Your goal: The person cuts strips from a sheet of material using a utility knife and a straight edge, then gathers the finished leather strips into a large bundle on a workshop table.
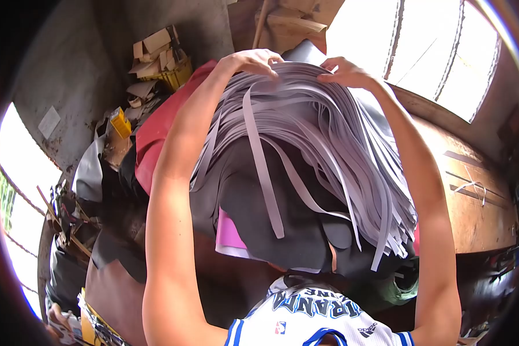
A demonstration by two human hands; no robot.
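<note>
Plainly both arms reach up the middle of the frame to one heap: a thick bundle of grey strips point(334, 144) draped over a mound of sheet material. The left hand point(254, 59) lies palm down on the crest of the bundle at upper centre, fingers stretched out and only slightly curved, pressing on the strips rather than closed round any. The right hand point(345, 72) sits just beside it, toward the right, with fingers bent and tips touching the topmost strips; whether it pinches one cannot be told. From the crest under the hands the strips run lengthwise down toward the lower right, their loose ends fanning out there, while a few stray ones hang toward lower centre over a black sheet point(271, 219). Both hands are at the same end of the bundle, neither clearly nearer. A pink sheet point(229, 236) peeps from under the black one, a red sheet point(155, 130) lies left of the left forearm, and a wooden bench point(473, 202) stands at right.
</note>
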